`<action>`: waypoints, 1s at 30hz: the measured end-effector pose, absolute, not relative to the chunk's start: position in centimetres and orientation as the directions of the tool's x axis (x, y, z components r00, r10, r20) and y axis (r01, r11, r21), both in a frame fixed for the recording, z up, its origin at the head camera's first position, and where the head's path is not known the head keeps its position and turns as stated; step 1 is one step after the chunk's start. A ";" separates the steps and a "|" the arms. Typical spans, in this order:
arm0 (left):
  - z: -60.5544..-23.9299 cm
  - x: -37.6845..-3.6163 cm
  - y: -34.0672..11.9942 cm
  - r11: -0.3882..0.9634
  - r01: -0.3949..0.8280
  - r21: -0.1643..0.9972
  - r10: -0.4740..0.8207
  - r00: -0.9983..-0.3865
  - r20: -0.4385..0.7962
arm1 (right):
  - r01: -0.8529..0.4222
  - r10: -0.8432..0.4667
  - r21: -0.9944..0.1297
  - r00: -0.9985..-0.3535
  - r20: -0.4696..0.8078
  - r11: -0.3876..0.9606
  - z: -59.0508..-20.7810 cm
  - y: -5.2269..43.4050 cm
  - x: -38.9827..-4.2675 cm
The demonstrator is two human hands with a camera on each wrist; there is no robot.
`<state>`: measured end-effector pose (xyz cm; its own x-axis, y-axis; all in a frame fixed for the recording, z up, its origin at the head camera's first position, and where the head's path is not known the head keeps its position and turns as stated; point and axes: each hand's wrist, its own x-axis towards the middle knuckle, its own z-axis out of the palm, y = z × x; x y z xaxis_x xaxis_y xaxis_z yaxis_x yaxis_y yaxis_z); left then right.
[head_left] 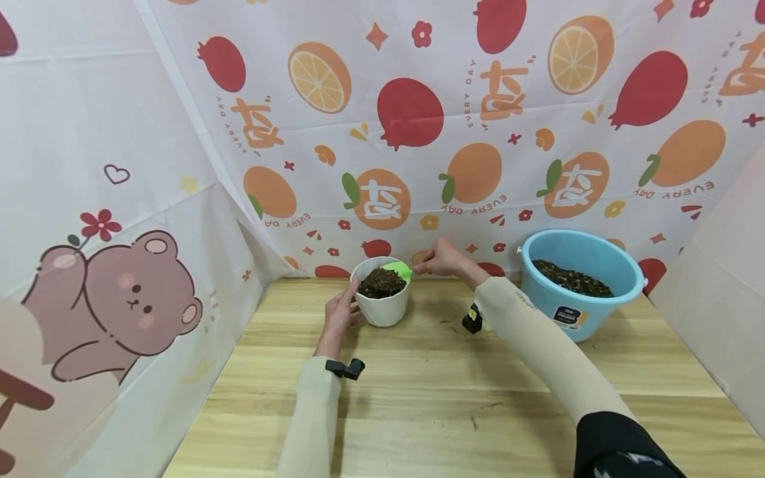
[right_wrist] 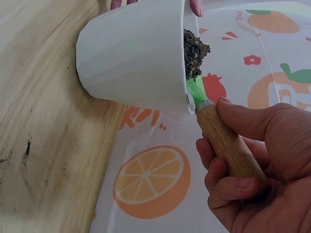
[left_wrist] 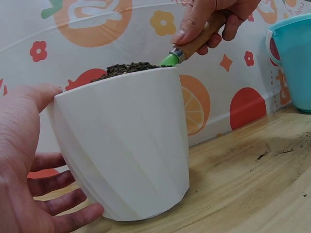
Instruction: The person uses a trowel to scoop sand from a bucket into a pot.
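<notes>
A white flowerpot (head_left: pixel 382 311) with slanting facets stands on the table, dark soil (head_left: pixel 380 284) heaped in it. My left hand (head_left: pixel 340 311) holds it from the left, thumb up at the rim and fingers spread along the lower side. In the right wrist view my right hand (right_wrist: pixel 265 160) grips the wooden handle of a small trowel (right_wrist: pixel 228 145), fingers wrapped beneath and thumb near the metal collar. The trowel's green blade (head_left: pixel 399 269) lies inside the pot's right rim, its tip hidden by soil.
A light-blue bucket (head_left: pixel 582 265) with dark soil inside stands at the back right, beyond my right forearm. Soil crumbs (left_wrist: pixel 286 151) lie on the wooden table (head_left: pixel 430 398). A fruit-print cloth (head_left: pixel 335 146) hangs close behind the pot, and a bear-print cloth (head_left: pixel 119 219) borders the left.
</notes>
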<state>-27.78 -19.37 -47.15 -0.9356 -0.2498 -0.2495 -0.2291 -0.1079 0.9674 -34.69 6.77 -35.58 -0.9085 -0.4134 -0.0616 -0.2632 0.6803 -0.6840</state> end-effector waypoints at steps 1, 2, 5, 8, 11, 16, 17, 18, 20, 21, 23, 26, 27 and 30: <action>-47.2 -27.8 -19.4 -0.105 -0.227 0.968 -0.251 -0.936 -0.247 | -0.276 -0.418 -0.675 -0.907 -0.053 0.684 -35.5 6.7 -34.6; -47.2 -27.8 -19.4 -0.103 -0.226 0.969 -0.252 -0.936 -0.246 | -0.287 -0.425 -0.668 -0.904 -0.048 0.686 -35.5 6.7 -34.6; -47.2 -27.8 -19.4 -0.100 -0.224 0.970 -0.252 -0.937 -0.242 | -0.328 -0.445 -0.646 -0.895 -0.021 0.690 -35.3 6.4 -34.4; -47.2 -27.9 -19.3 -0.107 -0.220 0.970 -0.257 -0.936 -0.241 | -0.357 -0.470 -0.645 -0.883 -0.004 0.676 -35.2 6.1 -34.2; -47.2 -27.9 -19.2 -0.105 -0.217 0.971 -0.262 -0.935 -0.237 | -0.376 -0.485 -0.646 -0.874 0.009 0.665 -35.2 5.9 -34.2; -47.2 -27.8 -19.2 -0.112 -0.213 0.971 -0.269 -0.934 -0.236 | -0.403 -0.483 -0.617 -0.874 0.041 0.676 -35.1 5.6 -34.1; -47.1 -27.8 -19.2 -0.116 -0.214 0.970 -0.269 -0.933 -0.238 | -0.407 -0.481 -0.610 -0.875 0.047 0.680 -35.1 5.6 -34.1; -47.1 -27.9 -19.2 -0.120 -0.214 0.969 -0.269 -0.933 -0.239 | -0.410 -0.480 -0.604 -0.876 0.052 0.683 -35.1 5.6 -34.1; -47.0 -27.9 -19.2 -0.127 -0.212 0.969 -0.269 -0.933 -0.240 | -0.417 -0.475 -0.595 -0.878 0.066 0.687 -35.0 5.5 -33.9; -46.9 -28.0 -19.2 -0.128 -0.212 0.969 -0.268 -0.933 -0.239 | -0.421 -0.474 -0.590 -0.878 0.072 0.689 -35.0 5.5 -33.9; -46.9 -28.1 -19.2 -0.133 -0.210 0.969 -0.265 -0.934 -0.239 | -0.424 -0.467 -0.583 -0.880 0.085 0.693 -34.8 5.4 -33.7; -46.8 -28.1 -19.2 -0.137 -0.212 0.968 -0.261 -0.935 -0.242 | -0.418 -0.452 -0.580 -0.887 0.095 0.699 -34.6 5.3 -33.3; -46.7 -28.1 -19.2 -0.134 -0.217 0.967 -0.261 -0.934 -0.245 | -0.414 -0.445 -0.581 -0.890 0.097 0.701 -34.5 5.3 -33.3; -46.7 -28.0 -19.1 -0.126 -0.229 0.965 -0.262 -0.931 -0.255 | -0.411 -0.429 -0.582 -0.896 0.116 0.701 -34.5 5.3 -33.0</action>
<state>-27.97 -19.14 -46.70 -0.9308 -0.2621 -0.2548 -0.2286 -0.1264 0.9653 -33.03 5.26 -34.53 -0.8959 -0.4287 0.1163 -0.4112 0.7014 -0.5822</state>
